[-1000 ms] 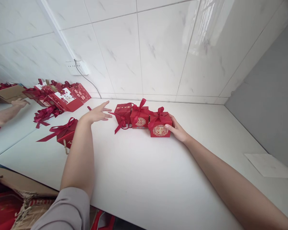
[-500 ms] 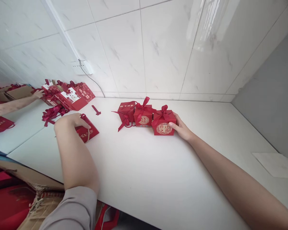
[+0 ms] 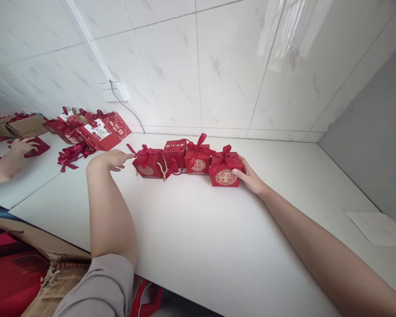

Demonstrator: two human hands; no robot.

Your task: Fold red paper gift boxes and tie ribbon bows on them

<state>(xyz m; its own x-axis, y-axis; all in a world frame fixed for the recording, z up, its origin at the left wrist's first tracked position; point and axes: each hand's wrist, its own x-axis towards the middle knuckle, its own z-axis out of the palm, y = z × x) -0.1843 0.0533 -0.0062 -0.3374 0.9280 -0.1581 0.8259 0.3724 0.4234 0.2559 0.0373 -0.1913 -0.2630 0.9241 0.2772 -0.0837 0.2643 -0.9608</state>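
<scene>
Several red gift boxes with ribbon bows stand side by side on the white table. My right hand (image 3: 249, 178) grips the rightmost gift box (image 3: 226, 176) at its right side, thumb on the front face beside a round gold print. At the row's left end is a gift box (image 3: 149, 165) with a gold cord handle at its right side. My left hand (image 3: 114, 159) is at that box's left, fingers stretched out and holding nothing; whether the fingertip touches it I cannot tell. Between them stand a gift box with gold lettering (image 3: 174, 149) and another bowed gift box (image 3: 198, 164).
Red printed cartons (image 3: 107, 134) and a heap of dark red ribbon (image 3: 74, 155) lie at the left. A co-worker's hand (image 3: 23, 146) rests by a red box (image 3: 38, 147). A socket (image 3: 114, 91) with a cable is on the wall; a white sheet (image 3: 378, 228) lies at right.
My left hand has brought a red gift box rightward to the row's left end, upright, and let go of it. My right hand stays put. The co-worker's hand has moved nearer and lower.
</scene>
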